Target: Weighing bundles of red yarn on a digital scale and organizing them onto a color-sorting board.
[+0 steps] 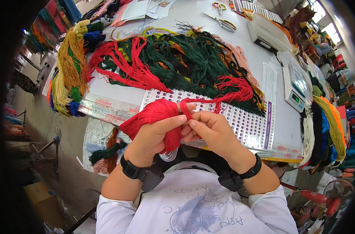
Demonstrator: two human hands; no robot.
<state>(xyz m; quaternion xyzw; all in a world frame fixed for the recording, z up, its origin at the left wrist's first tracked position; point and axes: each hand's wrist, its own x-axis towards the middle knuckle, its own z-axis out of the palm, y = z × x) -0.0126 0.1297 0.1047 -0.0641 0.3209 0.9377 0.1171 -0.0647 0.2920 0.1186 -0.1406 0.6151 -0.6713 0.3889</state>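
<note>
A thick bundle of red yarn (154, 113) is gripped in my left hand (160, 130), with its loose ends hanging off to the left. My right hand (212, 130) pinches a strand of the same red yarn close to the left fingertips, where a loop wraps round a left finger. From there a red strand runs right to a loose red tangle (238, 89) on the table. Just beyond both hands lies a white card with rows of punched holes (240, 121). Dark green skeins (197, 58) are heaped over its far edge, with more red yarn (130, 70) across their left side.
Scissors (224, 24) and a smaller yellow-and-red pair (219, 7) lie at the back. Digital scales (294, 95) stand on the right. Multicoloured skeins hang over the left (70, 66) and right (330, 124) table edges. Papers (146, 9) lie far left. A person (347, 80) is far right.
</note>
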